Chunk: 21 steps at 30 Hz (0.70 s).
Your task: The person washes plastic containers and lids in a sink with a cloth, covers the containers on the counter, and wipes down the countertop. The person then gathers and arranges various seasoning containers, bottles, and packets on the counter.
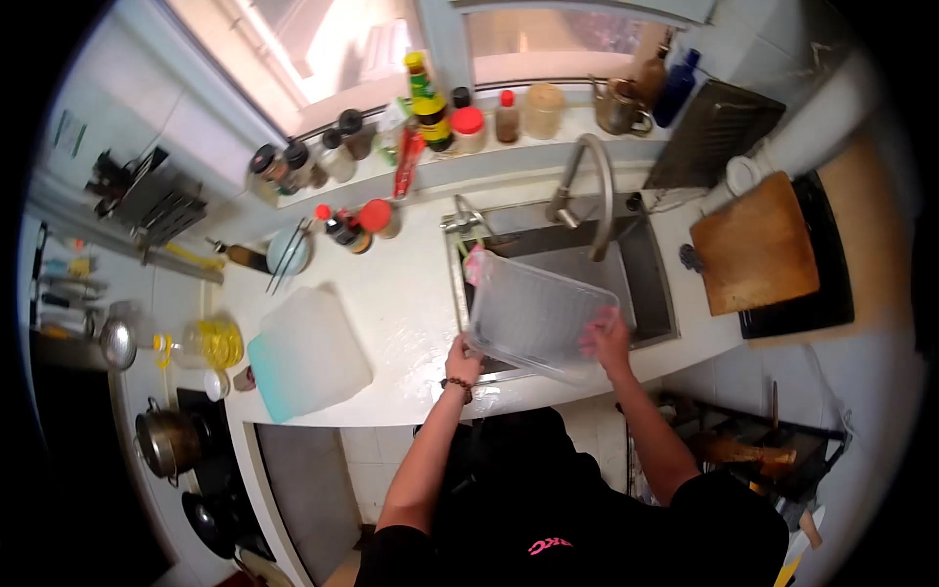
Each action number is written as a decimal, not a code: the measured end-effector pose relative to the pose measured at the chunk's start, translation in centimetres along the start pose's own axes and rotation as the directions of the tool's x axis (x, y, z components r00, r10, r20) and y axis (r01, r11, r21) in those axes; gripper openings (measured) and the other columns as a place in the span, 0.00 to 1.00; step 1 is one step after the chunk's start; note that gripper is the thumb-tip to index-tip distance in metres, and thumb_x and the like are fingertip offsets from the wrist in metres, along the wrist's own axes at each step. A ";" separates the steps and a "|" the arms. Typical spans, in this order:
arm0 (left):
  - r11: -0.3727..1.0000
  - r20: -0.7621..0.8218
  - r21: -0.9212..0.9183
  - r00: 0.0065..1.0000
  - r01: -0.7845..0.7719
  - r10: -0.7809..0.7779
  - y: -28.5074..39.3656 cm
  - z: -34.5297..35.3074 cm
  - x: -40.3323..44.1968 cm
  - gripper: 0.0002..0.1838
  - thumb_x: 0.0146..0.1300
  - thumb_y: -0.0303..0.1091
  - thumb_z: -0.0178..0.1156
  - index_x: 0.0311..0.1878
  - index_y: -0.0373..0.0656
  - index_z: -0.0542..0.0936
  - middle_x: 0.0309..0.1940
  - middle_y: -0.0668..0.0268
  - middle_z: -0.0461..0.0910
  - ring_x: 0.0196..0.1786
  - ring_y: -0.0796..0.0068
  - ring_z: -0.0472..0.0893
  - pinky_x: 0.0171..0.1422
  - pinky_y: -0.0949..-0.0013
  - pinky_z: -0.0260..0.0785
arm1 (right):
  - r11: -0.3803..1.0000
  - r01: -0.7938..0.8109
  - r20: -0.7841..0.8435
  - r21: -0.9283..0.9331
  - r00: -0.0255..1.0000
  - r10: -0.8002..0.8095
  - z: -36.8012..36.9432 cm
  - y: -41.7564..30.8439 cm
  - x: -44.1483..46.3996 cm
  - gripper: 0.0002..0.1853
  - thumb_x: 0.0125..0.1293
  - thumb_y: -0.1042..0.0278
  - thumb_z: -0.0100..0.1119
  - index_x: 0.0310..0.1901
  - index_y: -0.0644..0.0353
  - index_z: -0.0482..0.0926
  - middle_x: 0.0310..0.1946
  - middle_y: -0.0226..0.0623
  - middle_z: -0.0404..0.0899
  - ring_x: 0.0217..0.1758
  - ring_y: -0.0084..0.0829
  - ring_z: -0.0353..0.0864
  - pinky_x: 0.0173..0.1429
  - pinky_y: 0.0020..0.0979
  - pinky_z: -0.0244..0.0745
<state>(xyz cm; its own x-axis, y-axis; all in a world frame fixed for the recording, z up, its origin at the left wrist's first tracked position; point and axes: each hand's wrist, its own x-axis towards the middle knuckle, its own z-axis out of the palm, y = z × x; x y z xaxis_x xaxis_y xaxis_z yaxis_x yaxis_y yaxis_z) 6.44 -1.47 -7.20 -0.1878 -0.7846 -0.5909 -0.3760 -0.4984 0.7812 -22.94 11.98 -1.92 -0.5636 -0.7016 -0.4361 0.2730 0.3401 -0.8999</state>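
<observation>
One cloudy white plastic box with a blue-green end [311, 354] is seen near the worktop's [399, 293] front left corner. A big see-through plastic tub [538, 315] is held over the left and front edges of the grey metal sink [638, 279]. Its near left corner is gripped by the left hand [463, 360]. Its right end is held by the right hand [606, 340], whose fingertips are blurred.
</observation>
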 end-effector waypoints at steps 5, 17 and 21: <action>0.933 -0.062 -0.316 0.985 -0.172 0.160 2.1 -6.0 -4.2 0.29 0.69 0.18 0.59 0.72 0.41 0.69 0.60 0.56 0.78 0.46 0.65 0.87 0.46 0.66 0.87 | 0.962 0.252 0.228 0.100 0.936 -0.269 3.1 -3.2 -1.8 0.11 0.73 0.76 0.57 0.54 0.62 0.70 0.41 0.39 0.79 0.41 0.36 0.87 0.43 0.40 0.89; 0.756 -0.534 -0.279 0.750 -0.592 0.390 1.5 -39.5 -5.3 0.46 0.65 0.05 0.45 0.85 0.41 0.45 0.86 0.55 0.44 0.79 0.51 0.65 0.72 0.60 0.73 | 0.974 -0.225 0.676 -0.002 0.718 0.167 37.8 -3.1 -16.0 0.21 0.76 0.64 0.62 0.61 0.65 0.69 0.49 0.49 0.83 0.41 0.42 0.89 0.39 0.40 0.91; 0.837 -0.457 0.024 0.739 -0.546 0.495 -2.5 -48.2 0.2 0.42 0.66 0.07 0.44 0.84 0.38 0.50 0.81 0.49 0.60 0.77 0.56 0.70 0.70 0.66 0.71 | 0.998 0.049 0.457 -0.036 0.889 -0.027 45.5 0.7 -15.3 0.22 0.74 0.64 0.63 0.63 0.66 0.73 0.45 0.45 0.83 0.38 0.37 0.89 0.32 0.34 0.86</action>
<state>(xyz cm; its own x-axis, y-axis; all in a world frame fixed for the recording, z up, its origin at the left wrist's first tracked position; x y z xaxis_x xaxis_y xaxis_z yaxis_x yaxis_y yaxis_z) 51.12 -18.19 0.43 0.0896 -0.9951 0.0422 -0.2343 0.0201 0.9720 21.36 -5.60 4.13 -0.1526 -0.9190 -0.3636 0.2172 0.3277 -0.9195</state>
